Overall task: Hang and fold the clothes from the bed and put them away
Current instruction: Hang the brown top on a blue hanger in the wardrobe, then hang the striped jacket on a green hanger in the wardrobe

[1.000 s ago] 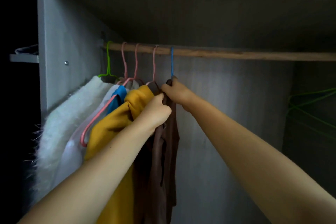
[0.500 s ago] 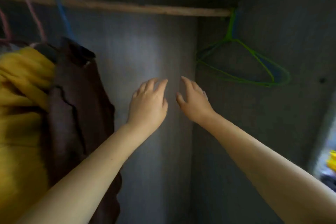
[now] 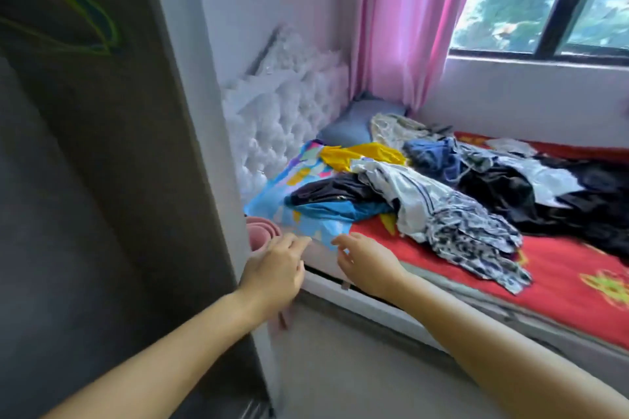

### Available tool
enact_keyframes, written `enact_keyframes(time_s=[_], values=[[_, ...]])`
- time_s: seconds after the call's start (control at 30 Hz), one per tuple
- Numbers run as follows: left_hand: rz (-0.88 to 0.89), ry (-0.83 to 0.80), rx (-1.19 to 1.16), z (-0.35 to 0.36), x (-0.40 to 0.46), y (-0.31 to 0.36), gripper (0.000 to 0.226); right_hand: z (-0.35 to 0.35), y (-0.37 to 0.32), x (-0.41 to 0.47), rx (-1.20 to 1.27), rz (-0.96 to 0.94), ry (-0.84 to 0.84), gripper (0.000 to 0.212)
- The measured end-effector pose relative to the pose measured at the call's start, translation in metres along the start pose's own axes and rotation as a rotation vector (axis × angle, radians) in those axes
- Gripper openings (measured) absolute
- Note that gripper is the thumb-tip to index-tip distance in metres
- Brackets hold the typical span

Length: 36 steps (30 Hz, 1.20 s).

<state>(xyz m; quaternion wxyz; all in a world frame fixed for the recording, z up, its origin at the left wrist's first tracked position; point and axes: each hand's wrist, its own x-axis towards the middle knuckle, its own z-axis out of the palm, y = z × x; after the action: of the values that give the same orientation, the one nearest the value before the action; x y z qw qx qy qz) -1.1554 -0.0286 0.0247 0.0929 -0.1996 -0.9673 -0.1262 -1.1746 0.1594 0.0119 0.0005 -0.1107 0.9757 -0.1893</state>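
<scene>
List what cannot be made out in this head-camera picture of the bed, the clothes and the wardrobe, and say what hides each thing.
- Pile of clothes: garments overlap, so their number and kinds are unclear.
- Green hangers: motion blur and the top edge hide their hooks and the rail.
- Pink rolled item: partly behind the left hand; what it is stays unclear.
- Bed: cut off by the right edge.

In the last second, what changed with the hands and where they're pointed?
A second ago both hands were at the wardrobe rail, settling a brown garment on its blue hanger. They let go, and the view swung right to the bed. Now the left hand and right hand reach toward the pile of clothes, fingers loose, holding nothing. The green hanger remains in the wardrobe.
</scene>
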Motion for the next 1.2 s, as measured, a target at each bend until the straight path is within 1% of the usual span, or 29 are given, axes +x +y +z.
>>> enact_keyframes(time_s=[0.07,0.2,0.3,0.37,0.6,0.7,0.9,1.07,1.2], values=[[0.044,-0.085,0.006,0.035,0.028,0.043,0.046,-0.01,0.063,-0.025,-0.023,0.091,0.01,0.036],[0.038,-0.219,-0.092,0.093,0.072,0.112,0.047,-0.023,0.172,-0.07,-0.039,0.286,-0.006,0.036],[0.058,-0.309,-0.153,0.134,0.098,0.151,0.048,-0.028,0.239,-0.092,-0.063,0.405,-0.015,0.035],[0.059,-0.348,-0.181,0.156,0.113,0.165,0.049,-0.028,0.272,-0.097,-0.054,0.476,-0.018,0.035],[0.095,-0.443,-0.21,0.214,0.184,0.184,0.05,-0.015,0.354,-0.073,-0.003,0.672,-0.102,0.039],[0.147,-0.444,-0.216,0.233,0.231,0.185,0.05,-0.016,0.385,-0.046,0.017,0.726,-0.09,0.04],[0.212,-0.476,-0.185,0.269,0.34,0.192,0.052,-0.023,0.441,0.013,0.069,0.851,-0.07,0.033],[0.206,-0.589,-0.168,0.311,0.396,0.2,0.05,-0.013,0.482,0.056,0.102,0.846,-0.136,0.037],[0.108,-0.642,-0.193,0.349,0.443,0.203,0.046,-0.012,0.53,0.111,0.116,0.786,-0.187,0.041]])
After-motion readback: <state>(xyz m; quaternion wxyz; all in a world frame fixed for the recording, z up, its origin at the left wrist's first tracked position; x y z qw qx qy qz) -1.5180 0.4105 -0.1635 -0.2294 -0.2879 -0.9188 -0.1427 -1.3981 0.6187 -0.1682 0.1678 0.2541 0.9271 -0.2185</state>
